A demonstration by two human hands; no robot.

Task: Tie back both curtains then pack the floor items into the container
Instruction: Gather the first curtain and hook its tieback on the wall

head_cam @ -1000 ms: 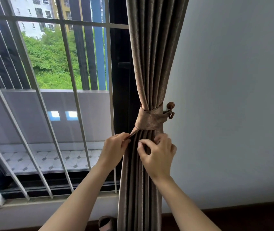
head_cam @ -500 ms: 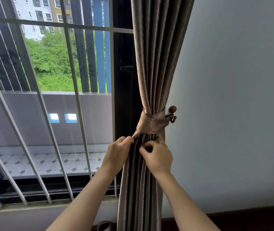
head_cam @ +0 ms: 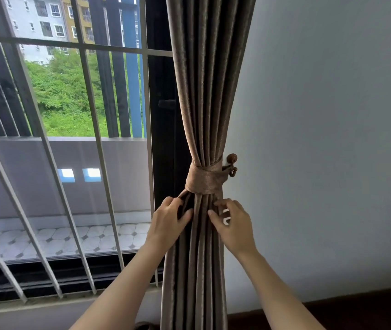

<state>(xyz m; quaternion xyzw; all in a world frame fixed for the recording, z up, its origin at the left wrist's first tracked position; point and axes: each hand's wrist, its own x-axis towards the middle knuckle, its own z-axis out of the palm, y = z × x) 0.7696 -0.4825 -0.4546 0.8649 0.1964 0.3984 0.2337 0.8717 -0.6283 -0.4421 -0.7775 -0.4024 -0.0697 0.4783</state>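
the curtain (head_cam: 204, 96) is seen gathered into a tight column just right of the frame's centre, cinched by a fabric tieback (head_cam: 203, 181) whose end is looped onto a small wooden hook (head_cam: 231, 163) fixed to the wall (head_cam: 320, 139) at centre right; this keeps the cloth drawn clear of the barred window (head_cam: 70, 139) that fills the left half. just below the band, the left hand (head_cam: 168, 220) is closed on the outer left fold, pinched between thumb and fingers, while the right hand (head_cam: 233, 225) is set against the right-hand pleats with its fingers curled and only lightly pressed, nothing firmly clasped. the folds are probably being pulled straight so that the bundle hangs evenly under the band. this curtain is judged all but tied. the second curtain, the floor items and the container are not shown, apart from an unclear dark shape at the bottom edge.
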